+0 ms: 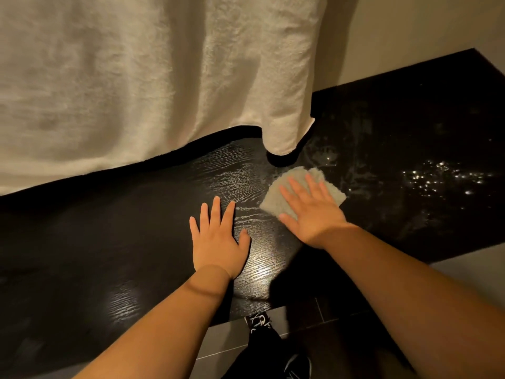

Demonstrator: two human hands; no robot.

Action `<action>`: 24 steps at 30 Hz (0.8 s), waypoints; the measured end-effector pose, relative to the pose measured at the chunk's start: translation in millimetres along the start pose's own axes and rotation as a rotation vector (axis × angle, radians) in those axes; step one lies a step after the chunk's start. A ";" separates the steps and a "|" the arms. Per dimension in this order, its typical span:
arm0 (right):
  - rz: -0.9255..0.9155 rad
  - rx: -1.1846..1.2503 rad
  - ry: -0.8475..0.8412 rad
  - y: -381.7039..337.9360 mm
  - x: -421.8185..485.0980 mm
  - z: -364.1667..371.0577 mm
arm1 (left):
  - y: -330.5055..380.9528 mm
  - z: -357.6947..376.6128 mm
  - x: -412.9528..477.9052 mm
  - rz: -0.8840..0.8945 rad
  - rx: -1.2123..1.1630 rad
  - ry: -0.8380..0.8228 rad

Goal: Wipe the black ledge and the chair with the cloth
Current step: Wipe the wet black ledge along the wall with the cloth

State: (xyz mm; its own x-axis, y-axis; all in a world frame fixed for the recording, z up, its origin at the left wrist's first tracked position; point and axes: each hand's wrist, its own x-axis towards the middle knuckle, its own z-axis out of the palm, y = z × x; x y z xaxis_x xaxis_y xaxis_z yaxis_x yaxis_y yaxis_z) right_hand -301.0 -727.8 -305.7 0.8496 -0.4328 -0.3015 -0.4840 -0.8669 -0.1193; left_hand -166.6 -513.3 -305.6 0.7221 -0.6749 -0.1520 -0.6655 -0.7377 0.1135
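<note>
Cloth: under our right hand, fingers straight, corner toward curtain.
Left hand: fingers released, on black ledge beside cloth.

Two hands show: one left hand and one right hand. There is one grey cloth, one black ledge, one pale fabric sheet, one shoe, and bright specks too many to count.

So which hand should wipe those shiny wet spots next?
Probably the right hand. It presses flat on the small pale fluffy cloth, and the shiny droplets lie just to its right on the black wood-grain ledge. The left hand rests on bare ledge, clothless and farther off.
</note>
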 end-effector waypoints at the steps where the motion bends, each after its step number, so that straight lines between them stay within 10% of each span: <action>1: 0.077 0.013 -0.002 -1.2 7.9 -3.5 | -0.4 0.4 0.1 -0.001 -0.002 -0.002; 11: -0.203 0.016 0.012 -41.0 -5.8 9.4 | -0.1 1.2 2.1 0.005 -0.003 0.001; 19: 0.169 0.032 0.054 -42.6 47.0 -7.1 | -1.8 3.8 3.3 0.010 -0.021 0.009; 24: -0.126 0.041 0.007 -67.4 7.0 1.0 | -2.8 0.6 5.1 0.008 -0.064 -0.027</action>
State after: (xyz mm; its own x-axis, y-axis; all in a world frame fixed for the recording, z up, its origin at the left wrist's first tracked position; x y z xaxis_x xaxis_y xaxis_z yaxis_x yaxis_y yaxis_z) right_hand -262.7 -672.1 -300.8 0.9057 -0.3228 -0.2748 -0.3811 -0.9038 -0.1945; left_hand -161.2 -514.6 -307.3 0.7109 -0.6806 -0.1771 -0.6573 -0.7326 0.1771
